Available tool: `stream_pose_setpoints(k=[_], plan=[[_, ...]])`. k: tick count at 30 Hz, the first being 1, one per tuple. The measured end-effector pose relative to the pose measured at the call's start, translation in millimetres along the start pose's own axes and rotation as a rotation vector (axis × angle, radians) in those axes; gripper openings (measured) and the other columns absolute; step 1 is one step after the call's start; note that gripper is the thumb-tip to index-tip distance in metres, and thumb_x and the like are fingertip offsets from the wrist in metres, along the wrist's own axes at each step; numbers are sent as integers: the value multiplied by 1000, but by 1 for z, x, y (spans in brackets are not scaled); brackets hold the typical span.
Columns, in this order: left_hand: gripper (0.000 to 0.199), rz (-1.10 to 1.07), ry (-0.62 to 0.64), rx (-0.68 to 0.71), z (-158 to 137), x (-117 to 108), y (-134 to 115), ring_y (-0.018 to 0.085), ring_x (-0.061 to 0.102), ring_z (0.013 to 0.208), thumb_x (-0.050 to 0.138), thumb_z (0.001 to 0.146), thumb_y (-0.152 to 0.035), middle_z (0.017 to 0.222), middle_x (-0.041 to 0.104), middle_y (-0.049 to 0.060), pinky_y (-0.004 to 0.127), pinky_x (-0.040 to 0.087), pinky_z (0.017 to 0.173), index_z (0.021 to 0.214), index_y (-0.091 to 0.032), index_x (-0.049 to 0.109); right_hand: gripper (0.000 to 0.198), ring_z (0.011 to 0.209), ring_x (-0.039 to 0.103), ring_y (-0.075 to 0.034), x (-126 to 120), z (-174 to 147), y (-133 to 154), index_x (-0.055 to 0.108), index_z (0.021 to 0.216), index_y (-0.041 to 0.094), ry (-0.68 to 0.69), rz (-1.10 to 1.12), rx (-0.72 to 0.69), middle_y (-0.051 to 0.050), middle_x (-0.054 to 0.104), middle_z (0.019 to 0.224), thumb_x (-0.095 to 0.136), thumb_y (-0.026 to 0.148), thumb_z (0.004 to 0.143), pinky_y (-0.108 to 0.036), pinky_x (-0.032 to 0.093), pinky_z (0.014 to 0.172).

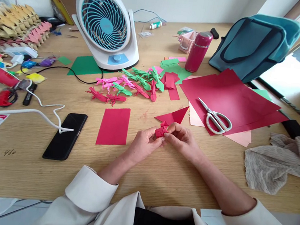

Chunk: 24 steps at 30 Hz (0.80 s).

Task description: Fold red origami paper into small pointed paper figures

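Note:
Between my two hands is a small folded red paper piece [161, 131], held a little above the wooden table. My left hand [147, 140] pinches its left and lower side. The thumb and fingertips of my right hand [181, 137] grip its right edge. Just behind it lies a red paper triangle [175, 115]. Left of my hands rests a flat red paper rectangle [113, 126]. Farther back is a pile of folded paper figures [137, 82] in pink, green and red.
White-handled scissors [215, 118] lie on large red sheets [233, 96] at the right. A fan [106, 24] stands at the back, near a red flask [199, 51] and a teal bag [252, 48]. At the left lies a black phone [65, 137] under a white cable.

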<state>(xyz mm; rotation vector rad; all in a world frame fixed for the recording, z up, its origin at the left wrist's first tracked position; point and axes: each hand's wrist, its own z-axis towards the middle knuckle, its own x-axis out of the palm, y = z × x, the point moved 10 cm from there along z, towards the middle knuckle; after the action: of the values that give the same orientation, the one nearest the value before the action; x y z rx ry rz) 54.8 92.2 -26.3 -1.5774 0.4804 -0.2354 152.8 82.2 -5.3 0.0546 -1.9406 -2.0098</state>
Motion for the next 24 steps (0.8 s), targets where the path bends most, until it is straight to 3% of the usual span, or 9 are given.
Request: stream_pose_setpoints(k=[5,13,18,24], plan=[[28,126,-35,14,2,-7,0,7,49,54,64,84,-37,68,60,-3,18,39,50,99,-14,69,24,69,51,-12,-8,2,-5,54,78,19,-60,-64,0,1,57,76,68,37,86,-27,43,67],[26,195,-3,37,1,-3,-2,11,54,63,63,85,-38,74,63,0,21,44,60,94,-14,68,24,70,49,-13,-4,2,-5,51,78,20,-1,-94,-12,0,55,76,65,37,88,-27,41,67],[28,176,-7,48,4,-12,-7,11,56,64,68,81,-37,81,66,1,20,44,57,100,-17,66,26,66,47,-13,-8,2,-6,50,76,20,-3,-163,-8,0,54,73,64,38,88,-27,38,63],[18,34,-36,33,7,-21,-9,7,52,54,67,81,-33,69,62,-1,17,42,49,79,-15,62,27,59,41,-11,-10,-1,-17,52,77,19,-6,-284,67,2,51,68,64,41,87,-26,33,55]])
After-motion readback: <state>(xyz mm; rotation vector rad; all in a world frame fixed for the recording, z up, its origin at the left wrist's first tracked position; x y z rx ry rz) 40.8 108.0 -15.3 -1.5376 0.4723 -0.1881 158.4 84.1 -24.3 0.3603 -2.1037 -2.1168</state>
